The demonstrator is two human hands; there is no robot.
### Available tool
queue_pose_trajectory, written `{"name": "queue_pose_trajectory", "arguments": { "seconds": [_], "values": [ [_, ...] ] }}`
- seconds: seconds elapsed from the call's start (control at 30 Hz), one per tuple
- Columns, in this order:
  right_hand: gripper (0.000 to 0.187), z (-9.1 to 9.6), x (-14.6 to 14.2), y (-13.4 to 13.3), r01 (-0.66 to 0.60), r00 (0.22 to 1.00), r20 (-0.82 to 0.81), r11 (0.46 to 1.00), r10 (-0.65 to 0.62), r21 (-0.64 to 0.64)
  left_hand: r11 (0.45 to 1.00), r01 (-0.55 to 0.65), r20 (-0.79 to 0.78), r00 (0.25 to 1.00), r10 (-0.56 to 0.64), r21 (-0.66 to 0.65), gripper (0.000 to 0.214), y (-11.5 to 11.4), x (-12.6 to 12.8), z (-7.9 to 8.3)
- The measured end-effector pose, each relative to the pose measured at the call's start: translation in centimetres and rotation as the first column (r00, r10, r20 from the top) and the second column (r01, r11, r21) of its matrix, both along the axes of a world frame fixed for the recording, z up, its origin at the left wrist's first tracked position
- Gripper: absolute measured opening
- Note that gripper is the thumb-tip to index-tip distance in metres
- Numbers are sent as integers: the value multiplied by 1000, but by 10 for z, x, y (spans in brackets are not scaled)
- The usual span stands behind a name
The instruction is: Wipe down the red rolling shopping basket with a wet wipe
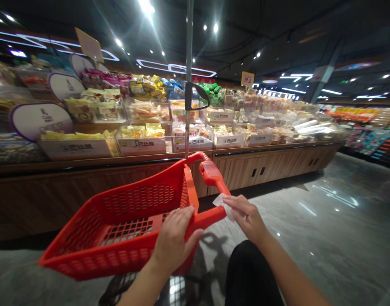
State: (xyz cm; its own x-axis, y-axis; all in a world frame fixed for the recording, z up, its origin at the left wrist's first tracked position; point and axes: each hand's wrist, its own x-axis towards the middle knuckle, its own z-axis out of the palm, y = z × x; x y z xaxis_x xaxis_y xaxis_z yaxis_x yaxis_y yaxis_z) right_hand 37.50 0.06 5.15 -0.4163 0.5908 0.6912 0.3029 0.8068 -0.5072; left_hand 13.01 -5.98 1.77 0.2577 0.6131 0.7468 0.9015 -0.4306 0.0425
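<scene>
A red plastic shopping cart stands in front of me, its perforated basket showing nothing inside. My left hand grips the near rear corner of the basket, fingers over the rim and thumb along the outside. At the cart's handle, my right hand presses a white tissue against the red bar. The fingers are closed over the tissue, and part of it sticks out on both sides of the bar.
Beyond the cart runs a wooden display counter with clear bins of packaged food. A metal pole with a black handle-shaped clip rises by the cart's far side. Grey glossy floor extends to the right, toward more shelves.
</scene>
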Motion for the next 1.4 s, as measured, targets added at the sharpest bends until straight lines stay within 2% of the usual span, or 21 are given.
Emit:
{"name": "queue_pose_trajectory", "arguments": {
  "seconds": [0.07,0.13,0.3,0.43,0.67,0.8,0.9,0.97,1.1,1.17,1.33,1.4],
  "values": [
    [31,-1,-2,-5,-30,999,13,999,30,16,999,20,28,999,-20,-30,44,7,22,5],
    [29,-1,-3,-6,-56,998,21,998,55,34,999,1,55,999,2,-43,38,11,31,4],
    [23,15,-6,19,-166,974,155,986,163,6,997,-38,106,993,44,-61,32,10,26,0],
    [21,33,-7,41,-119,958,262,993,118,-13,997,-28,140,989,38,-72,33,8,24,0],
    [28,54,5,26,-323,841,431,943,327,-86,996,-2,179,984,18,-88,32,5,25,2],
    [26,57,-6,47,-303,837,495,951,232,67,997,2,189,982,13,-80,32,5,25,3],
    [23,57,-14,64,-297,828,540,935,151,193,997,-5,189,982,20,-78,33,4,24,3],
    [23,59,-13,62,-332,810,557,926,184,177,997,-8,186,982,23,-81,33,3,23,3],
    [29,66,-7,39,-430,749,572,902,336,33,998,-4,179,984,16,-69,33,0,21,2],
    [29,68,-7,35,-445,734,579,895,355,16,999,6,179,984,3,-49,32,-1,20,3],
    [26,58,-13,55,-326,819,552,920,159,219,1000,14,180,984,-13,-7,34,-1,19,2],
    [29,48,-11,54,-302,847,512,921,141,246,1000,15,184,983,-16,8,33,-2,18,2]
  ]
}}
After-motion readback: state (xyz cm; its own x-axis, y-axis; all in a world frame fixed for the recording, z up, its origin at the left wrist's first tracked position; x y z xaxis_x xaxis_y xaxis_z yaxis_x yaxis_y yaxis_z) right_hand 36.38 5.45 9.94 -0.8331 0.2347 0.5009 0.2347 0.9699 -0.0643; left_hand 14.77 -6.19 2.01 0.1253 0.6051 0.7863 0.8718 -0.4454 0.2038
